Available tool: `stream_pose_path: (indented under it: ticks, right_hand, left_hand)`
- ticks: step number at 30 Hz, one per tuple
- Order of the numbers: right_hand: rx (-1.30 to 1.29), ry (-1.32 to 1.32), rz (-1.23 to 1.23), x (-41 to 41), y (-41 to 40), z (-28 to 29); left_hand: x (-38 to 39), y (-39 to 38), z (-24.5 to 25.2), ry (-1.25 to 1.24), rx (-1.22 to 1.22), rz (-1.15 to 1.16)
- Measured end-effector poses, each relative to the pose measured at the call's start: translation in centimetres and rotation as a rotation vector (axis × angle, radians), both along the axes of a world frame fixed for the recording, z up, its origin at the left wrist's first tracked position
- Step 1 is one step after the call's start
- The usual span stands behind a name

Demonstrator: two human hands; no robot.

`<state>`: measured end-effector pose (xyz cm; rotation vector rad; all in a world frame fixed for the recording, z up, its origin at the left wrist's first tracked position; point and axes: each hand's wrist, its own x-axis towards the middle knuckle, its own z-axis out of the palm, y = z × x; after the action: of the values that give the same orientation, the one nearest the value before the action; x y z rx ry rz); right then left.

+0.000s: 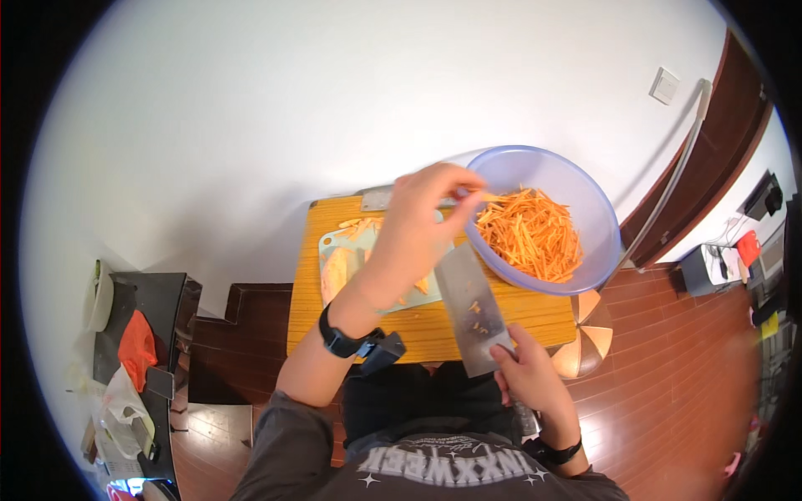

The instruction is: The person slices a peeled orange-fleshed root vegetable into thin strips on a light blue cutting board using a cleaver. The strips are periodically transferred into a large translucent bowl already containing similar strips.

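My left hand (432, 213) is at the near-left rim of a large translucent bluish plastic basin (595, 213), its fingers pinching a few orange strips. Thin orange vegetable strips (532, 235) fill the lower part of the basin. In my right hand (529, 369) is a wide-bladed cleaver (473, 313), its blade slanting up and left over the table, with small bits stuck to it. A pale green cutting board (413, 304) lies partly hidden under my left forearm. On it are a peeled, pale orange vegetable piece (336, 274) and cut slices (360, 227).
The wood-patterned small table (532, 313) stands against a white wall. A metal grater-like strip (376, 199) lies at its back edge. A round patterned stool (589, 332) is partly under the right side. A black table (160, 307) with bags stands at left.
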<state>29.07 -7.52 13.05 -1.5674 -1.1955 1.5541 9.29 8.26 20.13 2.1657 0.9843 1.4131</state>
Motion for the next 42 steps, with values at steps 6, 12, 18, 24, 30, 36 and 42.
stream_pose_path:
  ticks: [6,12,18,24,30,36,42]
  right_hand:
    - [-0.018,-0.031,0.130,-1.2,0.0,1.1]
    - [-0.020,-0.053,0.102,-0.3,-0.6,0.7]
    - [0.083,-0.115,0.217,-3.1,1.7,0.2]
    - [0.260,-0.288,0.273,-6.9,5.7,0.2]
    - [0.579,-0.541,0.297,-9.6,8.9,-1.3]
    - [0.568,-0.612,0.367,-11.0,10.0,-1.5]
    - [0.566,-0.624,0.394,-11.6,10.4,-0.9]
  left_hand:
    - [3.6,3.6,-2.8,0.418,0.047,-0.014]
    - [-6.1,-2.2,-4.0,0.232,-0.109,0.276]
    - [-12.5,-12.8,-12.1,-0.105,-0.424,0.407]
    - [-11.2,-10.2,-15.8,0.088,-0.231,0.352]
    - [-9.5,-6.2,-18.0,0.123,-0.055,0.439]
    - [-8.9,-5.2,-20.1,0.179,-0.025,0.434]
    - [-8.9,-5.4,-20.1,0.179,0.003,0.427]
